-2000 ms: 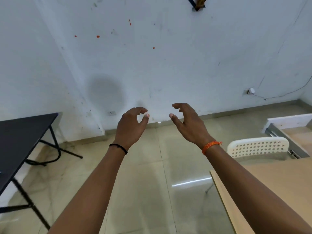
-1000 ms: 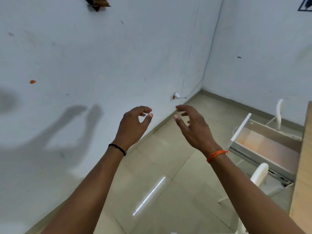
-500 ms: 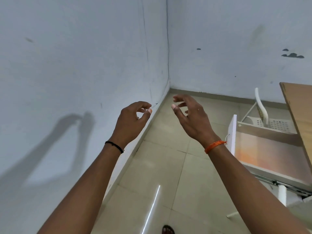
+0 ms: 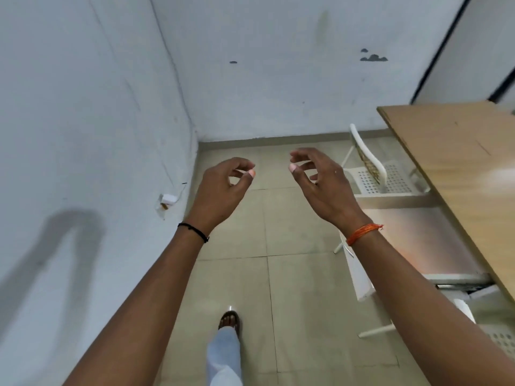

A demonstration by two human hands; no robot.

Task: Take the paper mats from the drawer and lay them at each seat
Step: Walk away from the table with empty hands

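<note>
My left grip (image 4: 223,188) and right grip (image 4: 320,182) hang loosely curled, holding nothing, beside the pulled-out drawer (image 4: 418,235) under the tabletop (image 4: 457,162).

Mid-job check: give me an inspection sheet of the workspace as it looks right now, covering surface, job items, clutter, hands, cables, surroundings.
Surface: wooden table at right, its visible part bare.
Job's things: drawer pulled open under the table edge, inside blurred by glare; no paper mats seen.
Clutter: nothing seen.
Hands: left hand and right hand raised over the floor, fingers loosely curled, holding nothing.
Cables: thin wire running down the left wall to a small white fitting.
Surroundings: white perforated chair beyond the drawer; tiled floor; white walls meeting in a corner; the person's sandalled foot stepping forward.
</note>
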